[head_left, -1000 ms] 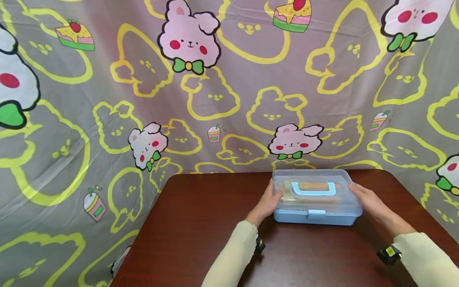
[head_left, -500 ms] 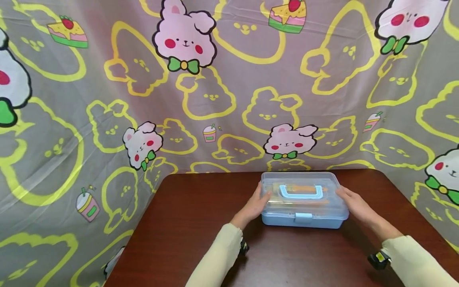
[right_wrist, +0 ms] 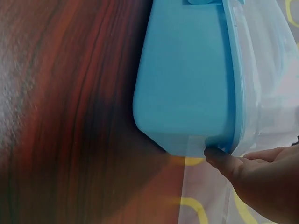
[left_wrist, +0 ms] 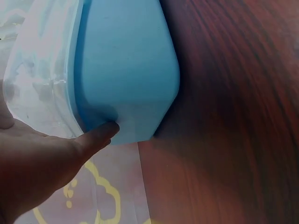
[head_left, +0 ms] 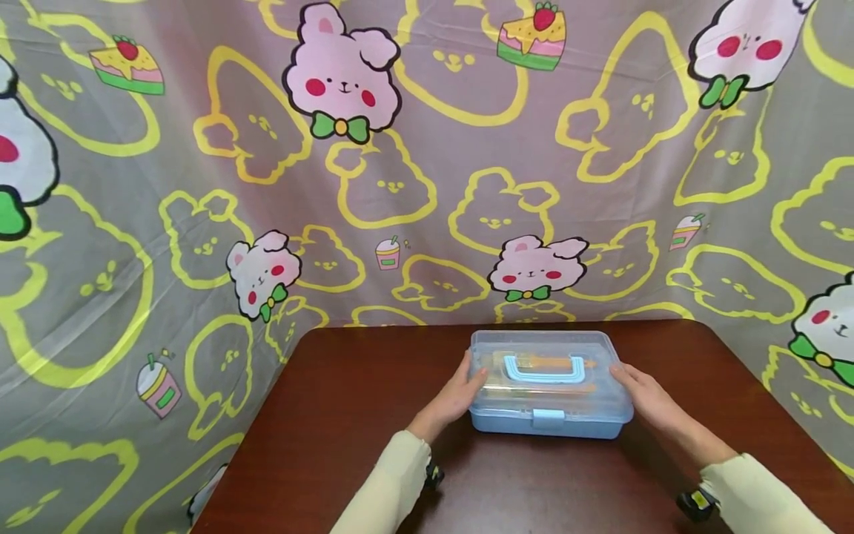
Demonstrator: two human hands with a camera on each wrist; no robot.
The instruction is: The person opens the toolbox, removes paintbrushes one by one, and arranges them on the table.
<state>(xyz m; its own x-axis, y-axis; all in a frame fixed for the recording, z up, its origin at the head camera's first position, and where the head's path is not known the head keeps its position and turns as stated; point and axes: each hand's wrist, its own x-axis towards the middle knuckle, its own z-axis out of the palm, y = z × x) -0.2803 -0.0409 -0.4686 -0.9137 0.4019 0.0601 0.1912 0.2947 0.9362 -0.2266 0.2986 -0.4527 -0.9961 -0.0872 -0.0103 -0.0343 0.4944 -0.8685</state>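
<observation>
We wore long sleeves of a pale cream-yellow cloth, soft and matte, reaching down both forearms and ending just short of the wrists. The left sleeve (head_left: 383,489) showed a gentle fold near its cuff; the right sleeve (head_left: 760,493) looked the same in colour and cut. Under each cuff we carried a small black device strapped at the wrist: the left wrist device (head_left: 433,475) was mostly hidden by the sleeve, while the right wrist device (head_left: 694,503) showed a dark body with a small yellowish mark on it. Our left hand (head_left: 456,395) and right hand (head_left: 646,399) were bare, without rings, gloves or other coverings that we could make out.
</observation>
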